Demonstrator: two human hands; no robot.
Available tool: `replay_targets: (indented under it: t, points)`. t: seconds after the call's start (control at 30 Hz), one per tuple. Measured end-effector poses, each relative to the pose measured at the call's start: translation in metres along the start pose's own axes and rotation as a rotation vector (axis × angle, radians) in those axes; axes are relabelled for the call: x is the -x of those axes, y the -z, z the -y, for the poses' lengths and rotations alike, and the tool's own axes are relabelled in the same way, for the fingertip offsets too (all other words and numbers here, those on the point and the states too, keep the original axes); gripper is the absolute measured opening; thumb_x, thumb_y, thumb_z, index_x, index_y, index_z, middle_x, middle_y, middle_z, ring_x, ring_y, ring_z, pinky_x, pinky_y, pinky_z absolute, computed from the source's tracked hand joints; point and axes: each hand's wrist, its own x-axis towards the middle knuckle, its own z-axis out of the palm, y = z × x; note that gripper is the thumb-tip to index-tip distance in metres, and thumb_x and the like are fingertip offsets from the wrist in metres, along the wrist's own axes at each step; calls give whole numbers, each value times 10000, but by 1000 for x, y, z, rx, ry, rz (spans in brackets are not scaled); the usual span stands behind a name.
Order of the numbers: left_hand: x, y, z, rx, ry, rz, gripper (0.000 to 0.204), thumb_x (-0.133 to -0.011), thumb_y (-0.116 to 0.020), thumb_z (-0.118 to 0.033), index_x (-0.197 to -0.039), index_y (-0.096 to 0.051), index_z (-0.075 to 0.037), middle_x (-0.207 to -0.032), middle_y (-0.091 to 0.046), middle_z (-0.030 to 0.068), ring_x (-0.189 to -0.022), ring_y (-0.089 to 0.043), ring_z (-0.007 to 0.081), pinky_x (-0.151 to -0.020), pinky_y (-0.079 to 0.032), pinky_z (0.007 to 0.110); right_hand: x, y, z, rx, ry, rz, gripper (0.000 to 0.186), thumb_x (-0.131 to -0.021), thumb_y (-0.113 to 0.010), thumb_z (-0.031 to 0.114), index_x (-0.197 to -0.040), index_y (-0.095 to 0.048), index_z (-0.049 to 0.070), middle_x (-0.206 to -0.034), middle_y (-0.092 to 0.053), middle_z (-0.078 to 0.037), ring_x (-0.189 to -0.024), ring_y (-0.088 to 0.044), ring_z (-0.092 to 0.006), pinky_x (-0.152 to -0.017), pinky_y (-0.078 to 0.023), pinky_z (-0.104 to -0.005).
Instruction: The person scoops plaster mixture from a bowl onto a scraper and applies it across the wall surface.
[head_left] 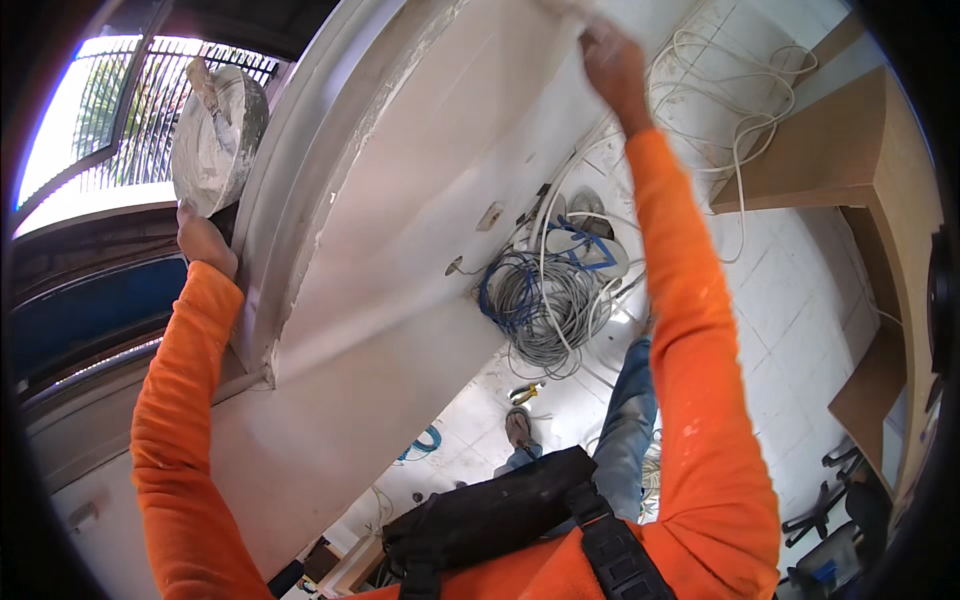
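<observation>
At the left, my left hand (205,238) grips the lower edge of a round putty pan (250,140), smeared with white, beside the window frame. A tool with a wooden handle (202,82) lies in the pan, its working end coated in white paste. My right hand (614,75) is raised at the top, close to the white wall (430,150). It is closed around a pale object (560,8), blurred by motion and partly cut off by the picture's edge, so I cannot make out its kind.
A tangled coil of grey and blue cable (545,310) lies on the tiled floor by the wall. White cable loops (740,130) spread at upper right. Pliers (526,392) lie near my foot. A wooden cabinet (830,150) stands at right, and a barred window (150,110) is at left.
</observation>
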Motion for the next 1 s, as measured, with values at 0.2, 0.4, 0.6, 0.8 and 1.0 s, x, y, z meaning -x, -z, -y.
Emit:
replay_targets:
  t: [0.2, 0.4, 0.6, 0.8, 1.0]
  points:
    - [24, -9, -15, 97, 23, 31, 538, -953, -425, -353, -1237, -528, 92, -1248, -568, 172, -1097, -536, 251, -982, -373, 317, 202, -34, 178, -171, 42, 280, 443, -729, -655, 124, -1144, -651, 281, -1091, -656, -10, -1003, -620, -264, -802, -491, -390]
    - [15, -1, -2, 155, 120, 29, 546, -952, -424, -362, -1227, -538, 95, -1247, -573, 176, -1121, -530, 256, -990, -358, 312, 216, -36, 109, 220, -257, 330, 203, -849, -554, 174, -1016, -641, 96, -911, -642, -129, -802, -623, -312, -685, -486, -422]
    - [13, -11, -1, 96, 9, 45, 545, -957, -412, -362, -1238, -533, 89, -1267, -564, 180, -1137, -525, 248, -994, -356, 309, 10, 33, -87, 8, -245, -176, 328, -804, -513, 153, -1027, -649, -45, -903, -663, -262, -834, -646, -374, -765, -496, -404]
    - [4, -9, 4, 61, 44, 19, 517, -955, -404, -337, -1245, -532, 72, -1252, -572, 179, -1123, -536, 250, -978, -384, 315, 24, 5, -89, -221, -353, 112, 355, -814, -471, 34, -1127, -626, -29, -1009, -694, -160, -909, -639, -194, -835, -492, -325]
    - [-56, 23, 36, -139, -344, 106, 453, -938, -401, -269, -1253, -549, 21, -1250, -579, 182, -1134, -543, 267, -975, -392, 312, 223, -67, 104, -261, -644, 478, 365, -836, -535, 71, -1187, -628, 113, -1009, -641, -205, -889, -618, -329, -777, -501, -401]
